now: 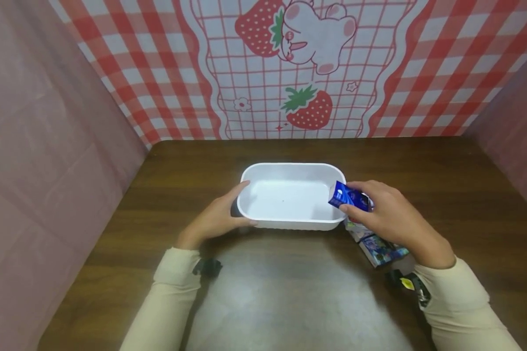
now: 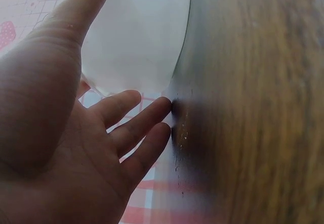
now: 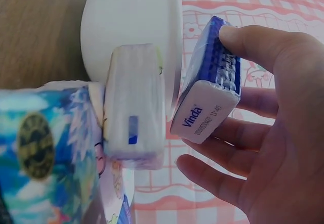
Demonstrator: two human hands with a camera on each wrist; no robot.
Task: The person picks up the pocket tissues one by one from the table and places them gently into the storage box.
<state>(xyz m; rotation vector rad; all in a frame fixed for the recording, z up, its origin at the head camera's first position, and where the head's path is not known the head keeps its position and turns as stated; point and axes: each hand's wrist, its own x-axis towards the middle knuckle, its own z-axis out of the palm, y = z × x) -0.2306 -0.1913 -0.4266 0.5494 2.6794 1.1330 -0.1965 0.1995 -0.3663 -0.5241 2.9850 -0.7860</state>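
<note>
A white oblong plastic basin (image 1: pixel 290 224) stands on the wooden table. At its left end is my left hand (image 1: pixel 217 214), thumb against the near side and index finger at the rim; the left wrist view shows the other fingers loosely extended beside the basin wall. My right hand (image 1: pixel 388 209) pinches a blue tissue pack (image 1: pixel 349 196) between thumb and fingers, tilted over the basin's right end. "Vinda" is printed on the white end of the pack (image 3: pixel 202 112) in the right wrist view. Below that hand lie more packs, partly hidden.
Beside the basin's right end rest a colourful blue-green pack (image 1: pixel 382 249) and a pale tissue pack (image 3: pixel 134 102). A red-and-white checked cloth with strawberries (image 1: pixel 309 109) hangs behind the table (image 1: pixel 193 161). Pink cloth (image 1: pixel 39 146) covers the left side.
</note>
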